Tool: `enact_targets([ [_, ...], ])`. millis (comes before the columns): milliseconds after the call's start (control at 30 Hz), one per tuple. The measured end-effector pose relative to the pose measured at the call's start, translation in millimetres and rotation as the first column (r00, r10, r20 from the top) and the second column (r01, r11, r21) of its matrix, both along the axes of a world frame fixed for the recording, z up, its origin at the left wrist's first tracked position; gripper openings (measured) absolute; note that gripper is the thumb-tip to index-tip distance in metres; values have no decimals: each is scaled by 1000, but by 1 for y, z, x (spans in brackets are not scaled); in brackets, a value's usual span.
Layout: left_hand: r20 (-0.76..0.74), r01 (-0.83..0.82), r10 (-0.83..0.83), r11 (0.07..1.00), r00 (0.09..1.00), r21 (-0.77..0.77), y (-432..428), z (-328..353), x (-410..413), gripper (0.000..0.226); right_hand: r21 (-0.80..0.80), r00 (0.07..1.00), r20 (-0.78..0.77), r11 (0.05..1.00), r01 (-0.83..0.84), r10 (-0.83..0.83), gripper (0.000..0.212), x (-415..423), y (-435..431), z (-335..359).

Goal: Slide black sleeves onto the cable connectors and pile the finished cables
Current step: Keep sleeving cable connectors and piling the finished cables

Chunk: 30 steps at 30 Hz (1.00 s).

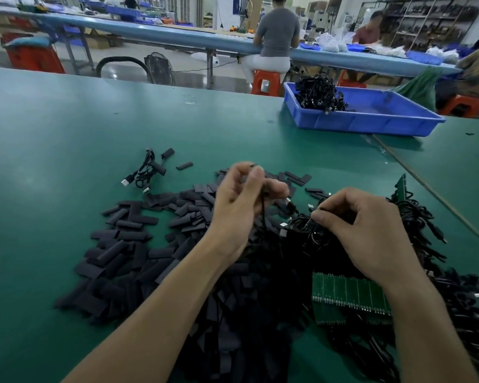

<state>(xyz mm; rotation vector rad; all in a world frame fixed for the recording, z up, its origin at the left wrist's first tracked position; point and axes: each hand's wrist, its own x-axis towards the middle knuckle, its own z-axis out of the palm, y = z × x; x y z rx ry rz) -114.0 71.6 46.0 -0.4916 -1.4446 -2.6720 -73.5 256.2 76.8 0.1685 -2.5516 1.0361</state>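
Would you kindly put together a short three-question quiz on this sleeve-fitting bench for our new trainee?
1. True or false: the blue tray is empty.
2. Where do most of the loose black sleeves lie? A) in the tray; B) on the green table; C) in the right hand.
3. Fill in: the left hand pinches a black ____.
Key: 1. False: black cables are heaped at its left end. 2. B. 3. cable; the right hand pinches a strand of the cable tangle.
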Motion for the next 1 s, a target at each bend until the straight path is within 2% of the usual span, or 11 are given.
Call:
enact_targets([
  [67,-92,-127,129,992,987,26,-13,12,5,8,46,989,-95,992,120,-115,19,5,-7,3],
  [167,-351,-416,343,895,871,-159,-36,24,13,18,98,968,-161,972,212,-194,15,11,-20,6],
  [267,-665,-674,308,619,680,-404,-56,23,22,9,264,988,-30,952,153,-151,14,20,-32,10],
  [367,-814,-813,105,206,572,-544,-70,12,31,20,430,987,120,902,42,-103,15,29,-44,20],
  [433,-806,-806,22,-3,592,-592,-75,4,35,27,481,998,57,876,-25,-3,27,35,-59,23],
  [533,-711,-701,3,-165,703,-694,-83,-9,38,34,478,979,0,860,-179,204,23,39,-90,14],
  [600,-642,-631,9,-178,766,-755,-89,-17,40,42,503,964,83,825,-258,252,23,34,-103,-7],
  [700,-550,-547,86,-60,831,-835,-93,-25,43,41,491,958,206,825,-278,201,40,26,-108,-42],
  [833,-393,-406,128,100,911,-908,-96,-44,42,10,339,961,171,902,-266,219,30,22,-104,-64],
  [900,-400,-426,160,195,903,-884,-96,-54,41,5,208,960,175,945,-253,219,22,18,-99,-66],
  [1000,-514,-547,191,227,836,-806,-95,-65,44,10,-15,958,167,972,-236,235,15,16,-94,-69],
])
